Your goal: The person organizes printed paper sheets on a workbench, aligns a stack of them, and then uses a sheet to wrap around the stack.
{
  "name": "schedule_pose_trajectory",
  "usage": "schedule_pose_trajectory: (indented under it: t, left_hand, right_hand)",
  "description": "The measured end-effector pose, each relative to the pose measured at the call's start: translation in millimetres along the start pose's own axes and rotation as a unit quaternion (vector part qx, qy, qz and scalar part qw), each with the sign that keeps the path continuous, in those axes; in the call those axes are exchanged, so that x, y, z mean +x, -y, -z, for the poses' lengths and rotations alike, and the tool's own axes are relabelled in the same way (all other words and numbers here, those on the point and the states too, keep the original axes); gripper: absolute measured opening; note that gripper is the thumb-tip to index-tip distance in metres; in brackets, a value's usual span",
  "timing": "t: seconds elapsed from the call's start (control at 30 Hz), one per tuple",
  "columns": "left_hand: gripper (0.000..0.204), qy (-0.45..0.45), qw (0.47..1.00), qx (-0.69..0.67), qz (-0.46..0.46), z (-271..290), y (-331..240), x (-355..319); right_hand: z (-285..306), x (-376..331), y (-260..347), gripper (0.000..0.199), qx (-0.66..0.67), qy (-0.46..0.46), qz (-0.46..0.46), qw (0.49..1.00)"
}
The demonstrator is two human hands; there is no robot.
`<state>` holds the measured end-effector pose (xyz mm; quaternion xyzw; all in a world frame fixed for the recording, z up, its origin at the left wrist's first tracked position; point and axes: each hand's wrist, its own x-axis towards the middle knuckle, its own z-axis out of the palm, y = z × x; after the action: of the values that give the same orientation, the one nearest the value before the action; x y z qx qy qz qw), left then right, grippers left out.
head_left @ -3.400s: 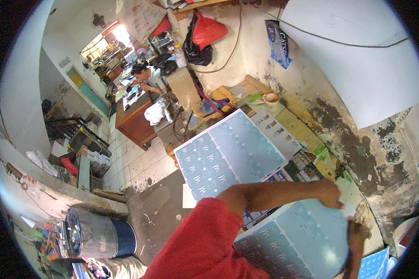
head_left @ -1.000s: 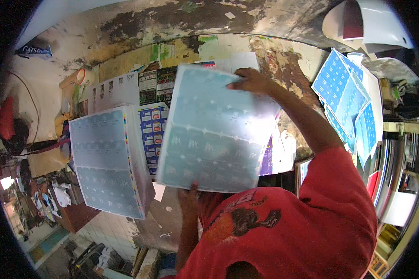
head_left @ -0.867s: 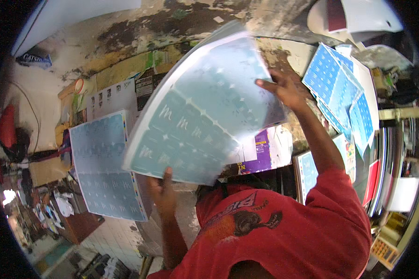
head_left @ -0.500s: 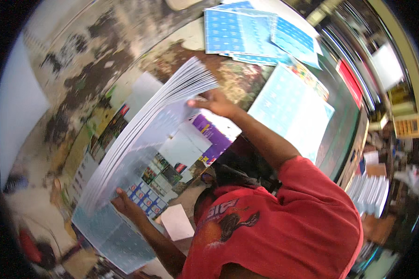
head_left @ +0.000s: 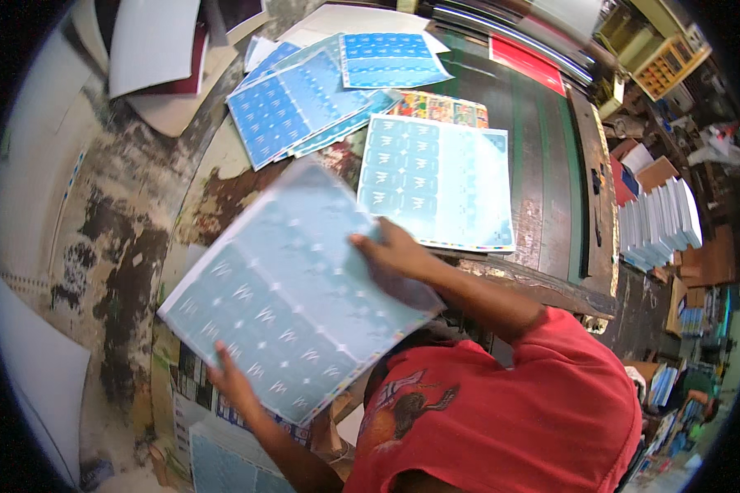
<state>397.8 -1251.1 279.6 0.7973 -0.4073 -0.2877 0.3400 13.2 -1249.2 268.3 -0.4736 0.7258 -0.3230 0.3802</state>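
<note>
A stack of large light-blue printed sheets lies slantwise between my two hands, printed face up. My left hand grips its near left edge, thumb on top and the other fingers hidden beneath. On the right edge my right hand has hold of it, thumb over the printed face. Just beyond the right hand rests a pile of pale-blue printed sheets on the dark green-striped table. Below the stack, at the bottom, more light-blue sheets show in part.
Deeper-blue sheets lie overlapping at the far side, beside a colourful printed sheet. White and dark boards lean at the far left. A red panel borders the table. Stacked paper blocks stand at right.
The stack, earlier tilted up with its fanned edges showing, now lies flatter with its printed face toward me. Both hands still hold it. The whole view has swung round to the left.
</note>
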Motion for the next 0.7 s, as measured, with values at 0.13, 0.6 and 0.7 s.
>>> schedule_pose_trajectory:
  t: [0.13,0.6,0.7]
  left_hand:
    - [0.060,0.200,0.965,-0.053,-0.159,-141,-66,-2]
    - [0.080,0.385,0.855,0.207,-0.279,-426,-242,7]
    - [0.090,0.282,0.883,0.191,-0.324,-461,-203,25]
  right_hand:
    - [96,-32,-73,0.068,0.052,-0.105,-0.165,0.979]
    - [261,17,-190,0.085,0.014,-0.197,-0.291,0.936]
    - [266,41,-244,0.092,0.049,-0.219,-0.310,0.924]
